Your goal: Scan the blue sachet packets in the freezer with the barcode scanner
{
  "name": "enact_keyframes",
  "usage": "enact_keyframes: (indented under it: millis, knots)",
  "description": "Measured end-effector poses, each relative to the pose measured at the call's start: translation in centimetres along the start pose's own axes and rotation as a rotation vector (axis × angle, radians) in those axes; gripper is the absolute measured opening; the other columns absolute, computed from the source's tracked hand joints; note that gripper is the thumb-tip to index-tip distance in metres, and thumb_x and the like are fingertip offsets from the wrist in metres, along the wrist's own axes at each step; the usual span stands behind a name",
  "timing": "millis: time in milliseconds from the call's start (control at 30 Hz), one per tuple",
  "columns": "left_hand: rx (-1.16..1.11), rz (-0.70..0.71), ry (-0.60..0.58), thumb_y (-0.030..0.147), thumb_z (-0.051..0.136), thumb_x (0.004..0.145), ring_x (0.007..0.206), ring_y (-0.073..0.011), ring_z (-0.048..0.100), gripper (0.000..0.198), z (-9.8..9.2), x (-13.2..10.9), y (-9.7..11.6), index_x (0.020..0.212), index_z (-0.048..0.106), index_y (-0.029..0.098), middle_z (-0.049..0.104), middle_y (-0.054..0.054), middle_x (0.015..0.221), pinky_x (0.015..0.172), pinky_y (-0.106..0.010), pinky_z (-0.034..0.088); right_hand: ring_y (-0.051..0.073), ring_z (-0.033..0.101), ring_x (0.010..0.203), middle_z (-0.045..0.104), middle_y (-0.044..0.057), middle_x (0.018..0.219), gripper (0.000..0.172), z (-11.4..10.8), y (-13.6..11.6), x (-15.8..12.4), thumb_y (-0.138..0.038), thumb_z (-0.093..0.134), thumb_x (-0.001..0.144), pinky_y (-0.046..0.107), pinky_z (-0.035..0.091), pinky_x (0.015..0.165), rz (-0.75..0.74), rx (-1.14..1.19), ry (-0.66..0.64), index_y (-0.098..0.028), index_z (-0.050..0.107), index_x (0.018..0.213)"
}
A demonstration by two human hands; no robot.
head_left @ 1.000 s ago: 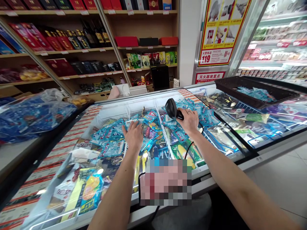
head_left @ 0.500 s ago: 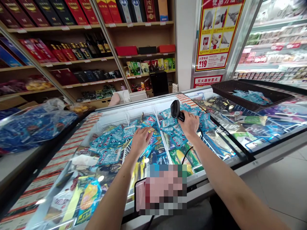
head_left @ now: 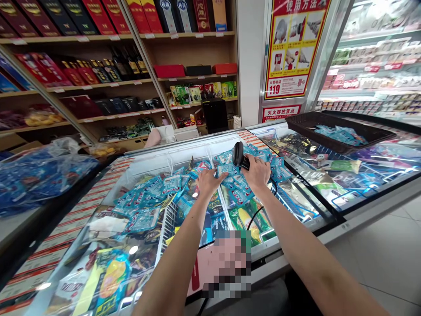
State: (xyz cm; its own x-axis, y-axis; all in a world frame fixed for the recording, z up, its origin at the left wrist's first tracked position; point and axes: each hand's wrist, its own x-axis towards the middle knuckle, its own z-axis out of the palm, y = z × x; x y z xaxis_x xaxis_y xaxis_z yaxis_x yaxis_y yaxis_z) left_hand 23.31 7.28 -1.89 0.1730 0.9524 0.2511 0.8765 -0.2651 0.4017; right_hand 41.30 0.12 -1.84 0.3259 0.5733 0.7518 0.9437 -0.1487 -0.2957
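My right hand (head_left: 258, 172) is wrapped round the handle of a black barcode scanner (head_left: 238, 154), whose head points up and to the left. From it a black cable (head_left: 255, 216) runs down toward me. My left hand (head_left: 209, 182) reaches over the freezer with thumb and fingers apart. Its thumb lies at the edge of a light blue ice-cream packet (head_left: 225, 170); whether it touches the packet I cannot tell. Many more such blue packets (head_left: 144, 195) lie in a loose layer on both sides of the hands.
A chest freezer (head_left: 272, 252) with wire dividers (head_left: 167, 226) holds other wrapped ices. On its right stands a brown tray (head_left: 296, 125) with blue packets. Clear plastic bags (head_left: 49, 175) lie at left. A partly blurred phone (head_left: 205, 263) is at the near edge. Stocked shelves (head_left: 194, 35) stand behind.
My left hand has moved right and slightly away from me, from the middle packets to one beside the scanner. My right hand keeps hold of the scanner. The view has shifted slightly.
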Motion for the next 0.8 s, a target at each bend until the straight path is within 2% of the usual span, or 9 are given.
enact_keyframes:
  millis: [100,200,400,600,667,800]
  knots:
    - [-0.077,0.012,-0.039,0.066,0.053,0.07,0.108,-0.0321,0.053,0.054,0.2,0.6,-0.9,0.098,0.064,0.021,0.063,-0.012,0.109,0.087,-0.044,0.039,0.028,0.055,0.087,0.065,0.01,0.088,0.039,0.1,0.0,0.0,-0.037,0.062,0.078,0.04,0.031,0.076,-0.001,-0.027,-0.02,-0.023,0.055,0.113]
    - [-0.259,0.021,-0.055,0.056,0.059,0.071,0.095,-0.0248,0.06,0.045,0.0,0.8,-2.6,0.095,0.061,0.018,0.066,-0.009,0.099,0.079,-0.035,0.044,0.028,0.055,0.087,0.065,0.01,0.089,0.039,0.0,-0.1,-0.1,-0.037,0.065,0.076,0.039,0.031,0.076,-0.01,-0.042,-0.054,-0.022,0.056,0.11]
    - [-0.568,-0.01,0.086,0.046,0.064,0.069,0.082,-0.0204,0.062,0.042,-1.4,-1.0,-5.2,0.097,0.054,0.017,0.065,-0.007,0.092,0.071,-0.033,0.047,0.027,0.055,0.092,0.066,0.009,0.095,0.039,-0.8,-0.7,-0.2,-0.037,0.065,0.078,0.039,0.03,0.081,-0.032,-0.05,-0.145,-0.021,0.055,0.112]
    - [-0.938,-0.064,0.15,0.043,0.066,0.068,0.065,-0.0126,0.058,0.048,-2.7,-2.6,-7.1,0.107,0.049,0.021,0.06,-0.001,0.086,0.061,-0.029,0.051,0.027,0.055,0.094,0.065,0.009,0.096,0.038,-1.3,-1.5,-0.3,-0.038,0.063,0.08,0.038,0.029,0.082,-0.115,-0.038,-0.243,-0.022,0.056,0.113]
    - [-0.985,-0.067,0.201,0.043,0.064,0.07,0.065,-0.0103,0.055,0.048,-3.1,-2.8,-7.7,0.11,0.05,0.022,0.058,-0.001,0.088,0.058,-0.025,0.05,0.026,0.055,0.093,0.065,0.008,0.095,0.038,-1.3,-1.7,-0.4,-0.039,0.064,0.079,0.038,0.029,0.082,-0.157,-0.028,-0.244,-0.022,0.057,0.112]
    - [-0.889,-0.071,0.31,0.045,0.059,0.074,0.063,-0.0084,0.051,0.037,-3.8,-2.8,-9.0,0.101,0.057,0.02,0.057,0.0,0.084,0.052,-0.02,0.043,0.025,0.055,0.093,0.065,0.007,0.094,0.039,-1.1,-1.8,-0.7,-0.038,0.063,0.079,0.036,0.029,0.081,-0.23,-0.001,-0.244,-0.023,0.056,0.114]
